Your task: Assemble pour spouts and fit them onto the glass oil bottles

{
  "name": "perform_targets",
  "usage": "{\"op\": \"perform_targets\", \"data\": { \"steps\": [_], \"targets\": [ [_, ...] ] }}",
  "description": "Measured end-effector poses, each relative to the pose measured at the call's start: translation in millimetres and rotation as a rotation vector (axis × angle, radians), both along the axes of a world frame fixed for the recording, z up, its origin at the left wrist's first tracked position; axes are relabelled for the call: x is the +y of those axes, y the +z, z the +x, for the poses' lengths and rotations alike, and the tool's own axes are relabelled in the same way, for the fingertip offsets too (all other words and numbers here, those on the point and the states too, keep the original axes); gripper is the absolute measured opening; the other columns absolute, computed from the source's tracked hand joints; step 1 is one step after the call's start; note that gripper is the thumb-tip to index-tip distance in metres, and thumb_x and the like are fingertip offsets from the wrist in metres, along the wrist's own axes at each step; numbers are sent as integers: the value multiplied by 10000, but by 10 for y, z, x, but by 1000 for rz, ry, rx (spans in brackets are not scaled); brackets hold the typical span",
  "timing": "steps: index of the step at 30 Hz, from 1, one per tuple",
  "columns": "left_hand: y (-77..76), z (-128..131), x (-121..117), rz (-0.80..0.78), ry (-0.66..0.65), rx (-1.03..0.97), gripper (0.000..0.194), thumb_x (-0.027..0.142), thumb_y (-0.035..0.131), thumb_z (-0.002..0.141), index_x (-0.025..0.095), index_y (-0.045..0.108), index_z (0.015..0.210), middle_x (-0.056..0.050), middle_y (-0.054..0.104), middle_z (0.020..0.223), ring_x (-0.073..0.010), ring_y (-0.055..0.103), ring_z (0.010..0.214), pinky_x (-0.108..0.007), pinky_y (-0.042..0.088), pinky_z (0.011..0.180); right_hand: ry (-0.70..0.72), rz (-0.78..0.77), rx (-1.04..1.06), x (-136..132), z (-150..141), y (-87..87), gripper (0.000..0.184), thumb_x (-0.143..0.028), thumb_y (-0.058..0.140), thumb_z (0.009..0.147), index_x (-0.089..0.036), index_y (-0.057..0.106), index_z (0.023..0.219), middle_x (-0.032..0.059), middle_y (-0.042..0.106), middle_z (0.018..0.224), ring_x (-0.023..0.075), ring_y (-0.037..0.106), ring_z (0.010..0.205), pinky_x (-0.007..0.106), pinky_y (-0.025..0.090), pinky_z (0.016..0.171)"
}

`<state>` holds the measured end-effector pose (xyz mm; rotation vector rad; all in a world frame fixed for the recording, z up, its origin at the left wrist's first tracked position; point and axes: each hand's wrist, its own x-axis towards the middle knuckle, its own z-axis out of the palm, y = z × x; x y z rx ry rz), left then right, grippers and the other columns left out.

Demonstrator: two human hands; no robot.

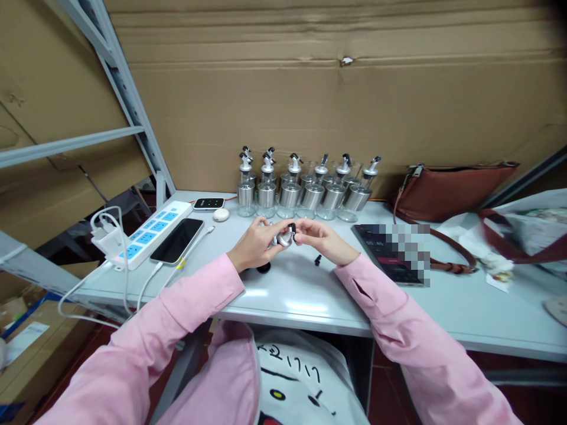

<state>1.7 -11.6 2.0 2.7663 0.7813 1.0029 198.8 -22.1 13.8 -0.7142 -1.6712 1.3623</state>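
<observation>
My left hand (253, 243) and my right hand (322, 241) meet over the grey table (301, 289), both gripping one small silver pourer cap (284, 236) with a black tip. Both sleeves are pink. Two small black parts lie on the table: one (264, 268) under my left wrist, one (318, 260) just below my right hand. A row of several glass bottles with steel bands and pourer tops (305, 192) stands at the back, close beyond my hands.
At left lie a white and blue power strip (146, 233) with chargers, a black phone (177, 240), a small device (208, 203) and a white earbud case (221, 215). At right are a dark tablet (390, 251), a brown bag (452, 192) and plastic bags (527, 233). Cardboard walls stand behind.
</observation>
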Motion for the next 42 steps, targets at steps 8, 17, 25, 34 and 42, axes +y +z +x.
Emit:
{"op": "perform_targets", "data": {
  "steps": [8, 17, 25, 34, 42],
  "targets": [
    [-4, -3, 10, 58, -2, 11, 599, 233, 509, 862, 216, 250, 1402, -24, 666, 1069, -134, 606, 743, -337, 350, 892, -4, 17, -38, -12, 3, 17, 237, -374, 689, 718, -187, 616, 845, -11, 563, 759, 108, 476, 663, 281, 417, 681],
    [29, 10, -28, 50, 21, -42, 504, 281, 521, 861, 197, 347, 1326, -36, 682, 971, -169, 629, 788, -357, 361, 886, -21, 32, -51, 26, -37, 100, 215, -372, 663, 754, -186, 628, 855, 6, 595, 824, 127, 537, 762, 282, 425, 719],
    [250, -17, 16, -23, 116, -261, 533, 341, 506, 867, 214, 282, 1334, -98, 567, 1192, -180, 585, 900, -370, 417, 866, -120, -113, 195, 12, -18, 180, 253, -433, 657, 753, -210, 571, 837, 19, 634, 918, 149, 608, 807, 323, 496, 753],
    [1335, 318, 1006, -15, 106, -167, 371, 37, 403, 811, 123, 480, 1164, -85, 628, 992, -130, 588, 890, -289, 455, 857, -241, -100, 251, 59, 62, 164, 256, -418, 692, 721, -214, 583, 830, 29, 678, 939, 154, 636, 838, 309, 525, 747],
    [1695, 764, 1881, -86, 270, 547, 496, -32, 480, 705, 158, 597, 1147, -70, 637, 1146, -161, 592, 1010, -257, 447, 878, -268, -71, 263, 64, 131, 161, 265, -409, 711, 703, -216, 570, 818, 41, 683, 1015, 158, 650, 833, 328, 516, 773]
  ]
}}
